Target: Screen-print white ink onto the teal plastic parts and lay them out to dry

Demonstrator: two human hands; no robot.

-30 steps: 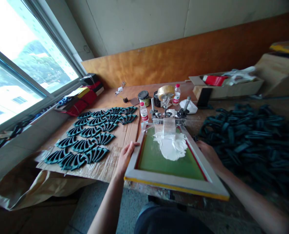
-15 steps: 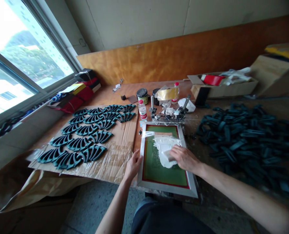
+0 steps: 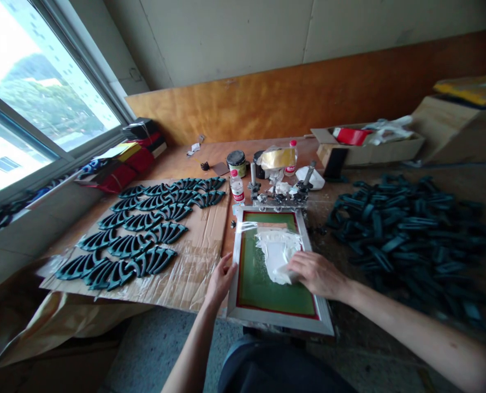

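A screen-printing frame point(image 3: 323, 322) with a silver rim and green mesh lies before me, its far end at a metal hinge clamp point(image 3: 282, 203). White ink point(image 3: 270, 238) is spread thickly over the middle of the mesh. My right hand point(image 3: 319, 275) is closed on a small whitish scraper point(image 3: 285, 273), pressed against the lower right of the ink. At the frame's left rim is my left hand point(image 3: 221, 279), fingers bent against the edge; their undersides are hidden. A brown strip point(image 3: 272, 225) lies across the mesh beyond the ink.
On the left, rows of dark green curved parts point(image 3: 130, 244) lie on flattened cardboard point(image 3: 197, 256). A heap of similar dark parts point(image 3: 407, 234) covers the right side. Behind the clamp stand a red-capped bottle point(image 3: 237, 188), a jar point(image 3: 236, 162) and an open carton point(image 3: 382, 153).
My right hand has drawn the scraper slightly toward me and to the right through the ink. My left hand stays at the frame's rim. The whole view has shifted a little.
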